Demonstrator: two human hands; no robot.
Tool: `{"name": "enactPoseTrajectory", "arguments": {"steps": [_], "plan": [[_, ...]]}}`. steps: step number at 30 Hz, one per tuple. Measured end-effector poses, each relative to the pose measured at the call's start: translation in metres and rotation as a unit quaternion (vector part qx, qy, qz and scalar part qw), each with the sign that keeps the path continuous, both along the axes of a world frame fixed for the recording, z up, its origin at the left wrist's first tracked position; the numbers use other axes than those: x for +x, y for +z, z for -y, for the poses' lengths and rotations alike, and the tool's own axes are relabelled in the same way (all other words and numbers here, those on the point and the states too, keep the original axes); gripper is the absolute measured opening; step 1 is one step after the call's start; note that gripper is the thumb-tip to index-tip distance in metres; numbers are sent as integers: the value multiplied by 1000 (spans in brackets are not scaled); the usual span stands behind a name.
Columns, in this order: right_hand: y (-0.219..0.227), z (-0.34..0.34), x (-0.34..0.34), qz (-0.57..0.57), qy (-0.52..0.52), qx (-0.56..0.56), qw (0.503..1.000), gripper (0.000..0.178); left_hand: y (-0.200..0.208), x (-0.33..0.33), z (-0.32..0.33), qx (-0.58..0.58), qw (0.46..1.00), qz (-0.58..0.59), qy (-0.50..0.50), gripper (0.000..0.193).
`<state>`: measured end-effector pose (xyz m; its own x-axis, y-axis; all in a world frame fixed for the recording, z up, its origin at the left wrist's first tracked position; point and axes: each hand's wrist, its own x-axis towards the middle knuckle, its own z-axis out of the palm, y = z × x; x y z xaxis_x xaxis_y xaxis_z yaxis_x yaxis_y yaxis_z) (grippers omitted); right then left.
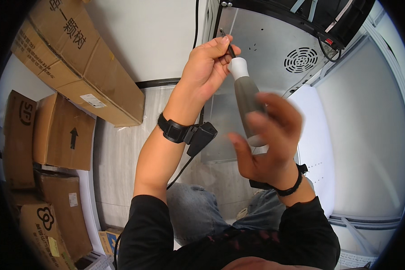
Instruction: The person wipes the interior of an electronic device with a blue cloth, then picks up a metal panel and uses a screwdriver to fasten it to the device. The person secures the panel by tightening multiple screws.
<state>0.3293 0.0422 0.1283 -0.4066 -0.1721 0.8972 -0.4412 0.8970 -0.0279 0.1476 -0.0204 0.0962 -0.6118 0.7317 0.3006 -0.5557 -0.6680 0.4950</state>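
Observation:
A screwdriver (245, 92) with a grey handle and white collar points up at the top left corner of a grey metal panel (265, 45) on an appliance's back. My left hand (209, 65) pinches the thin shaft near its tip, close to the panel's edge. My right hand (267, 139) is blurred and wraps around the lower end of the handle. Both wrists wear black bands; a small black device (201, 136) with a cable hangs from the left one.
A round vent grille (300, 59) sits in the panel, with black cables (328, 51) above it. Several cardboard boxes (76, 58) stand at the left on the pale floor. A white surface (360, 135) lies at the right. My knees in jeans (198, 211) are below.

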Motion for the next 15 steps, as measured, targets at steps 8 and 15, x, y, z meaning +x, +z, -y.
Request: {"name": "enactPoseTrajectory", "arguments": {"steps": [8, 15], "plan": [[7, -2, 11, 70, -116, 28, 990, 42, 7, 10, 2, 10, 1000, -9, -13, 22], [8, 6, 3, 26, -31, -56, 998, 34, -2, -1, -5, 2, 1000, -2, 11, 22]]}}
